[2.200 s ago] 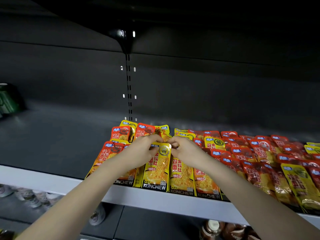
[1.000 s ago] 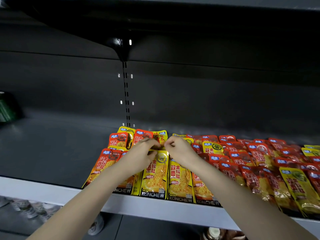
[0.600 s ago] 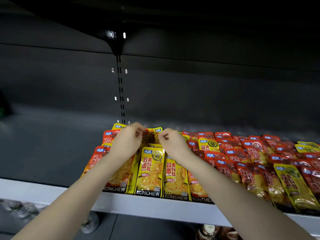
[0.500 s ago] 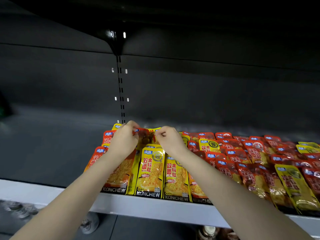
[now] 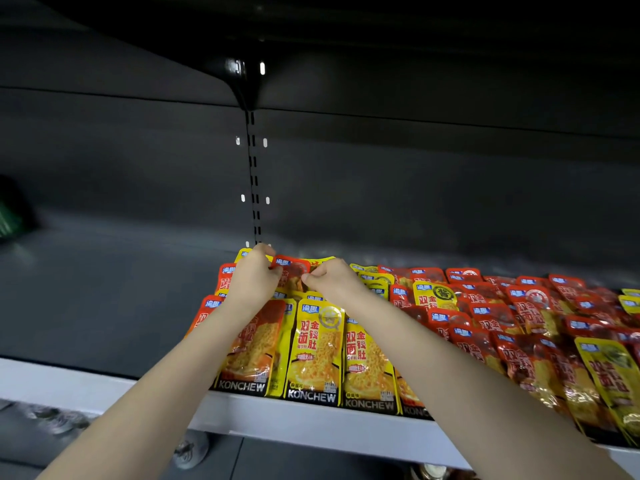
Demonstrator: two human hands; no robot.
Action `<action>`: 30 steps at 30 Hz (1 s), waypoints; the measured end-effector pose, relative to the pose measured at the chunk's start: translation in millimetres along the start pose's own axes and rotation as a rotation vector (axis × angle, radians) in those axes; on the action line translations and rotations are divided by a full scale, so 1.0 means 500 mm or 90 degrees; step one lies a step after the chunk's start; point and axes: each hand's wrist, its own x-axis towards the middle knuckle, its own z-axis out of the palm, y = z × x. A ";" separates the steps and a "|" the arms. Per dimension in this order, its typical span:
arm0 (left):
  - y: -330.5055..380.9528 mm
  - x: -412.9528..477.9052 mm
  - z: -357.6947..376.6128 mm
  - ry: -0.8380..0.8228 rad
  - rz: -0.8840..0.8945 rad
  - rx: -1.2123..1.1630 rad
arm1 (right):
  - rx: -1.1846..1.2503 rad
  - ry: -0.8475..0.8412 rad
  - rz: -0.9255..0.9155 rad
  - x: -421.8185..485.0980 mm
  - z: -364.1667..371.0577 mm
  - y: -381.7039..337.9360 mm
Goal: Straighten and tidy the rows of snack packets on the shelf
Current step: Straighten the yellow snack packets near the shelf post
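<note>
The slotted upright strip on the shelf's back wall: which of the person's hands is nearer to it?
Left. The left hand reaches just below the foot of the slotted upright strip; the right hand sits further to the right of it, over the packets.

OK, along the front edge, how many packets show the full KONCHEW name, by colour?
Orange packet: 1
Yellow packets: 2
Total: 3
A fourth label is cut off by the right arm.

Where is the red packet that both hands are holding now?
In the head view, the red packet lies in the back row, left of centre, pinched between left hand and right hand, below the slotted upright.
</note>
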 end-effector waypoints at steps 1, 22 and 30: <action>0.000 0.002 -0.001 -0.001 -0.008 -0.007 | -0.003 -0.001 0.004 0.000 0.000 -0.003; 0.047 0.039 -0.028 0.004 -0.109 -0.658 | 0.368 0.045 -0.042 0.029 -0.010 -0.033; 0.076 0.046 -0.005 -0.082 -0.048 -0.679 | 0.584 0.006 -0.069 0.014 -0.070 -0.014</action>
